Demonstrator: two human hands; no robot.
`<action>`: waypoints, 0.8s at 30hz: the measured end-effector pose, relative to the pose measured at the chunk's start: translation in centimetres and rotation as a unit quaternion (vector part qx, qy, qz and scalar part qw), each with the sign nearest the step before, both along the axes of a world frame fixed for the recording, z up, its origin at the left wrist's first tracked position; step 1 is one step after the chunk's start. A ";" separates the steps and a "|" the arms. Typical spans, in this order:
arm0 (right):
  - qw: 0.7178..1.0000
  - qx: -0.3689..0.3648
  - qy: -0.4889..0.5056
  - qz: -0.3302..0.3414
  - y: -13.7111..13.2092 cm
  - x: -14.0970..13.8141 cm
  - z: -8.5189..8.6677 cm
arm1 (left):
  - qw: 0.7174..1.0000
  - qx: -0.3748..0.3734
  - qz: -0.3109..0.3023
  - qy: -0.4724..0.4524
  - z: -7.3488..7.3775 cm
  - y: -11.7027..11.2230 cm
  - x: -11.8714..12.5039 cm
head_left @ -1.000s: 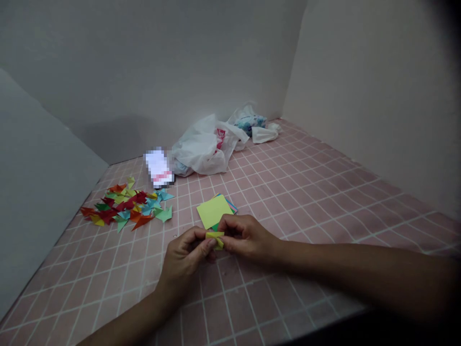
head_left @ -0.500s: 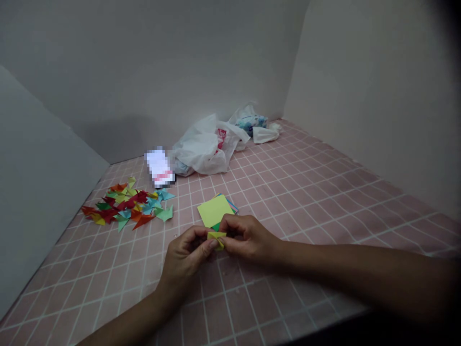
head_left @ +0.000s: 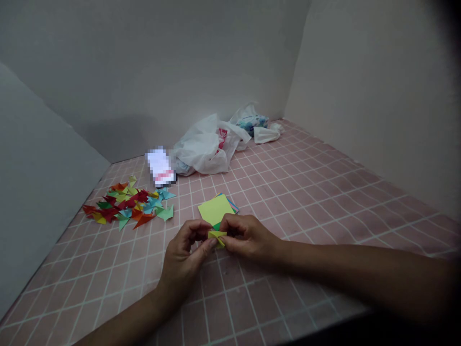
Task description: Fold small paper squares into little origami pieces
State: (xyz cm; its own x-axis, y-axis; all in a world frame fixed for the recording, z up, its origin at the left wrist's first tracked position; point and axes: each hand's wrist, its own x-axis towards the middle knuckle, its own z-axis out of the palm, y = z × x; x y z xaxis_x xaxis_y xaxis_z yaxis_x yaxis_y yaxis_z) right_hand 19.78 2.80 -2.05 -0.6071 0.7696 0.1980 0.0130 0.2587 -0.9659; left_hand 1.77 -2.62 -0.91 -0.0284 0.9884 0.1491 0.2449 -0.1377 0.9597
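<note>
A small folded yellow paper piece (head_left: 217, 236) is pinched between both my hands just above the pink tiled surface (head_left: 309, 192). My left hand (head_left: 183, 259) grips its left end with thumb and fingers closed. My right hand (head_left: 247, 236) pinches its right end, fingers curled. Just behind my hands lies a stack of square coloured paper sheets (head_left: 216, 210) with a yellow-green sheet on top.
A pile of several folded coloured paper pieces (head_left: 126, 205) lies at the left near the grey wall. At the back sit a white plastic bag (head_left: 205, 146), a blurred white packet (head_left: 160, 167) and another crumpled bag (head_left: 256, 126). Walls close in three sides.
The yellow piece stays pinched between both hands; my left fingers have shifted slightly on it. The view has tilted a little.
</note>
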 end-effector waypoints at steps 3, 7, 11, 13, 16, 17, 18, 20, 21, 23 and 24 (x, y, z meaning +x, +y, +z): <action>1.000 0.007 -0.010 0.001 0.0 0.0 0.1 | 1.000 0.010 -0.011 0.023 0.1 -0.1 -0.1; 1.000 0.018 -0.015 0.000 0.0 0.1 0.1 | 0.998 0.019 -0.029 0.048 0.2 0.1 -0.2; 0.999 0.033 -0.018 0.004 0.0 0.1 0.0 | 0.997 0.027 -0.039 0.064 0.3 0.3 -0.3; 0.999 0.042 -0.021 0.002 0.0 0.1 -0.1 | 0.995 0.033 -0.048 0.079 0.3 0.4 -0.3; 0.999 0.044 -0.029 -0.001 0.0 0.2 -0.1 | 0.989 0.050 -0.072 0.116 0.4 0.6 -0.5; 0.998 0.044 -0.032 -0.001 0.1 0.2 0.0 | 0.986 0.058 -0.080 0.131 0.4 0.7 -0.6; 0.998 0.045 -0.034 0.000 0.1 0.2 0.0 | 0.983 0.065 -0.086 0.146 0.5 0.8 -0.8; 0.998 0.049 -0.036 0.003 0.1 0.2 0.0 | 0.978 0.074 -0.093 0.170 0.6 1.0 -0.9; 0.998 0.051 -0.036 0.003 0.1 0.2 0.1 | 0.976 0.076 -0.093 0.179 0.7 1.0 -1.0; 0.998 0.056 -0.039 0.004 0.1 0.2 0.1 | 0.974 0.075 -0.093 0.190 0.8 1.1 -1.0; 0.998 0.056 -0.039 0.005 0.1 0.2 0.1 | 0.974 0.075 -0.093 0.193 0.8 1.1 -1.1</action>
